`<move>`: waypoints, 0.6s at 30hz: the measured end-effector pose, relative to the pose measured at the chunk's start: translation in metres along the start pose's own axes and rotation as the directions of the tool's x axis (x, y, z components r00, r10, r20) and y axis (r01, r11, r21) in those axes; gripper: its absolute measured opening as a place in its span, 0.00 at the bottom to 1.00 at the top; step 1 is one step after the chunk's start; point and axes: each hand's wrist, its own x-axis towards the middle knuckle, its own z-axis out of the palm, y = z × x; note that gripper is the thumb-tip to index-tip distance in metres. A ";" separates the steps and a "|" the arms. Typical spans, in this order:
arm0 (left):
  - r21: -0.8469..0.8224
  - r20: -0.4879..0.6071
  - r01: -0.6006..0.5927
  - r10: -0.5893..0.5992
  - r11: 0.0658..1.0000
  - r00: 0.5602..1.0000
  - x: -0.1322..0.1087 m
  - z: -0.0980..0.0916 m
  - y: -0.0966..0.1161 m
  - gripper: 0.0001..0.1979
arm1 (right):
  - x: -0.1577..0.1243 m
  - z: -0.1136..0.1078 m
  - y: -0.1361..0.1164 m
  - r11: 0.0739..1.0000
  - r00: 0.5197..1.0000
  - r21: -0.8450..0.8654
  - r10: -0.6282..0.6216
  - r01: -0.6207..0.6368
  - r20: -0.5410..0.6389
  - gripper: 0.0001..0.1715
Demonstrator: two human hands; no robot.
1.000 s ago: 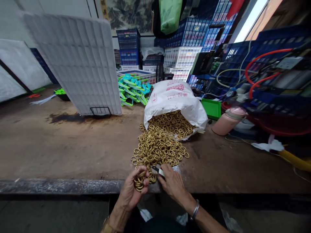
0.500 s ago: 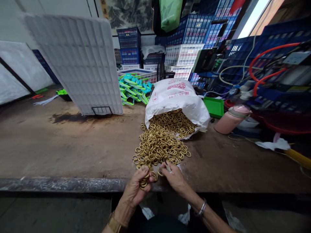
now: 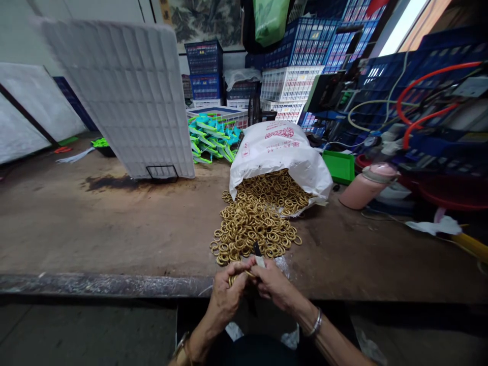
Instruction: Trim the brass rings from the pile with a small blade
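Note:
A heap of brass rings [image 3: 254,229] spills from a white sack [image 3: 280,152] lying on its side on the worn workbench [image 3: 114,229]. My left hand [image 3: 225,292] is closed around a small stack of brass rings [image 3: 233,278] at the bench's near edge. My right hand [image 3: 271,282] is closed too, pinching a thin dark tool [image 3: 258,255] whose tip meets the rings in my left hand. The two hands touch just in front of the heap.
A white gridded tray [image 3: 122,96] leans upright at the back left. Teal and green plastic parts [image 3: 213,138] sit in a basket behind. A green tray [image 3: 340,166], a pink bottle [image 3: 368,185], hoses and blue and white crates stand at the right.
My hands have drawn together at the bench edge; the right hand moved left with its tool to meet the rings in the left hand.

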 end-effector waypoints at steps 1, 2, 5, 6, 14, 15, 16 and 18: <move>-0.004 0.008 -0.018 0.018 1.000 1.000 0.000 0.000 0.000 0.08 | 0.000 0.000 0.000 1.000 1.000 0.001 0.009 -0.009 0.002 0.07; -0.018 0.022 -0.021 0.022 1.000 1.000 0.001 0.000 -0.001 0.08 | 0.000 0.000 0.001 1.000 1.000 -0.006 0.017 -0.017 -0.006 0.08; -0.069 0.050 -0.001 0.005 0.998 0.999 0.002 0.001 -0.003 0.08 | 0.000 -0.001 0.003 0.997 0.997 -0.079 -0.020 0.015 -0.068 0.13; -0.078 0.046 -0.004 0.008 0.997 0.999 0.002 0.001 -0.004 0.08 | -0.001 -0.001 0.004 0.990 0.994 -0.132 -0.070 0.058 -0.089 0.15; -0.052 0.037 0.167 -0.165 0.985 0.986 0.003 0.002 -0.001 0.14 | 0.003 -0.002 0.004 0.798 0.901 -0.520 -0.418 0.303 -0.116 0.16; -0.050 0.064 0.193 -0.189 0.980 0.980 0.003 0.001 0.000 0.15 | 0.003 -0.002 0.004 0.788 0.901 -0.535 -0.421 0.304 -0.108 0.15; -0.051 0.083 0.201 -0.196 0.978 0.977 0.002 0.001 0.000 0.15 | 0.004 -0.003 0.003 0.783 0.902 -0.539 -0.422 0.310 -0.093 0.15; -0.064 0.088 0.190 -0.184 0.980 0.979 0.000 0.001 0.002 0.15 | 0.005 -0.004 0.003 0.797 0.913 -0.512 -0.404 0.320 -0.058 0.15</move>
